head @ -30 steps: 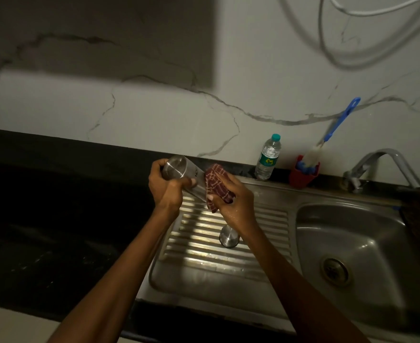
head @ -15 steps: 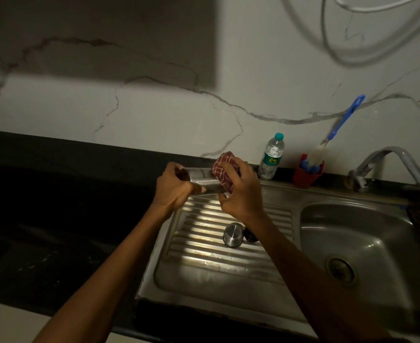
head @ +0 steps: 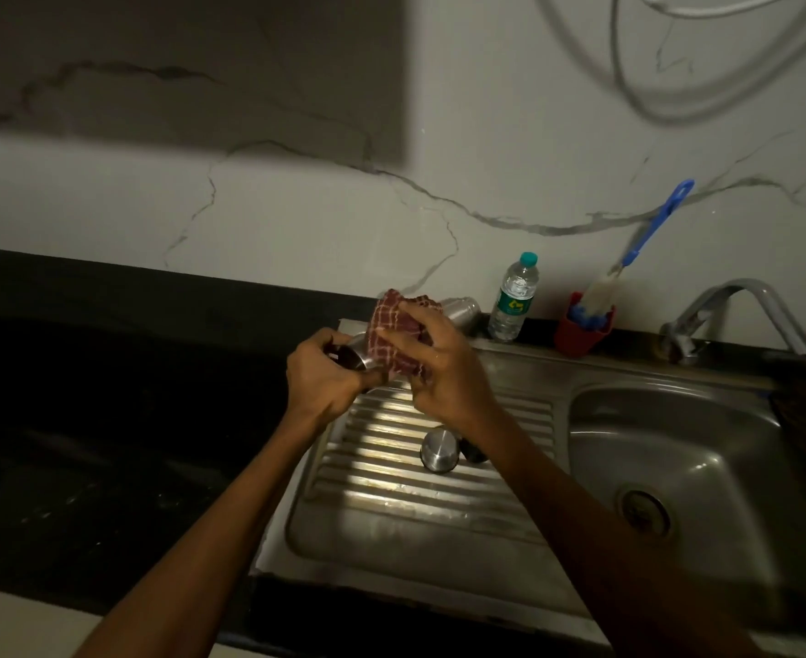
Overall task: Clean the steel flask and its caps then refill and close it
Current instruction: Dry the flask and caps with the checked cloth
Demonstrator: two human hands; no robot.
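The steel flask [head: 458, 310] lies roughly level above the draining board, its middle hidden under a red checked cloth [head: 389, 337]. My left hand [head: 327, 379] grips the flask's near end. My right hand [head: 439, 368] holds the cloth wrapped round the flask's body. The flask's far end pokes out behind the cloth toward the wall. A steel cap [head: 439, 449] sits on the ribbed draining board [head: 391, 496], and a dark cap [head: 472, 452] lies just right of it, partly hidden by my right forearm.
A plastic water bottle [head: 514, 296] stands by the wall. Right of it a red cup [head: 581, 331] holds a blue-handled bottle brush [head: 648, 230]. The tap [head: 733, 306] arches over the sink basin [head: 667, 448]. A dark counter [head: 107, 420] stretches left.
The flask has turned from tilted up-left to roughly level. The cloth has slid along it toward my left hand, baring the far end.
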